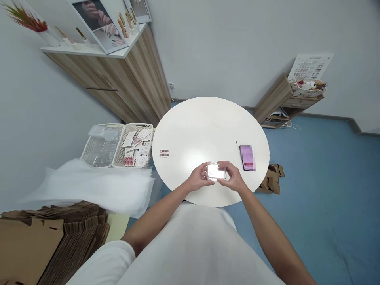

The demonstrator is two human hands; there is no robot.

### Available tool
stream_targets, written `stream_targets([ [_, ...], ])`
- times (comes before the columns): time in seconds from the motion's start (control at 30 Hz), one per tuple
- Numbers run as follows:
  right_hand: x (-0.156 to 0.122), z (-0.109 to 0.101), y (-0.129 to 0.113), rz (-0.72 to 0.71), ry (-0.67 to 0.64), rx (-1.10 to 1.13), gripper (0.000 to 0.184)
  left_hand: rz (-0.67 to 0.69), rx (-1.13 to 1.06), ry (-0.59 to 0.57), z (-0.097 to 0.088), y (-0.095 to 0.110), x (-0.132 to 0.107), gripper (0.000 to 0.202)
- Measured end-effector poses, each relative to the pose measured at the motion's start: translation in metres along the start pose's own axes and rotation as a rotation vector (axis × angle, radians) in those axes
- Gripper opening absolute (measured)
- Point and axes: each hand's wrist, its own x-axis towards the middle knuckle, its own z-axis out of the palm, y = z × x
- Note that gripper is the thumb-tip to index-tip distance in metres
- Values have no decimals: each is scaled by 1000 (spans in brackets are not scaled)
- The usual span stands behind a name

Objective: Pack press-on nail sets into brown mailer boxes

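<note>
- In the upper left I can see a wood-grain cabinet [142, 75], a framed picture [101, 25] propped on its white top.
- At the far upper left, I have a red-and-green plant [29, 21].
- My upper right shows a small wooden shelf unit [273, 97] bearing a white basket [297, 92].
- Lower left, I get stacked brown cardboard [29, 245] just below translucent white sheets [97, 184].
- Right of centre, I make out brown boxes [270, 180] on the blue floor [320, 190].
</note>
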Motion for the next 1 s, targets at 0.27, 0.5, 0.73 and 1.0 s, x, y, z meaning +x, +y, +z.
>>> stream_targets([
  [0.27,3,-6,7,199,-33,116,44,-134,-68,99,-9,-13,-1,65],
  [0.5,15,1,9,416,95,82,38,-149,16,165,-12,-28,-8,48],
  [0.73,16,8,18,595,164,165,45,-129,-14,147,-14,-29,-10,51],
  [1.0,-22,31,26,580,359,99,49,-162,-5,210,-14,-46,-9,51],
])
